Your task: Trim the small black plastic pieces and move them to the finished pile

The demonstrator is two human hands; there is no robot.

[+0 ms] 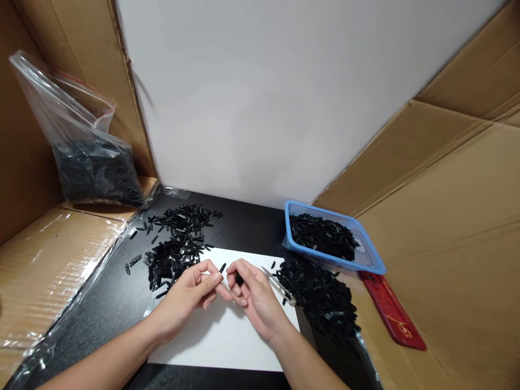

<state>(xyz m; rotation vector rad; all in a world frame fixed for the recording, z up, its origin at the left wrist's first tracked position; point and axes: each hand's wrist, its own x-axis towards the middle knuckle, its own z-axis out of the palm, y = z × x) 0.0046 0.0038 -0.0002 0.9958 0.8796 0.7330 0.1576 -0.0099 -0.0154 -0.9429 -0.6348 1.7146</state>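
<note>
Between the thumb and forefinger of my left hand (201,287) is a small black elongated piece (222,267), its tip pointing up. My right hand (254,292) is curled close beside it, fingers closed around another small black piece (239,279), mostly hidden. Both hands are over a white sheet (219,341), the fingertips nearly meeting. Just right of my right hand lies a pair of metal thread snips (284,290), blades pointing up-left. A loose pile of black pieces (174,254) is left of the sheet; a denser black pile (325,303) is to its right.
A blue plastic basket (376,260) with black pieces in it stands at the back right. A clear zip bag (95,168) full of dark pieces leans at the left. A red flat object (392,311) lies at the right. Cardboard walls (459,179) and a white panel (276,97) surround the black tabletop.
</note>
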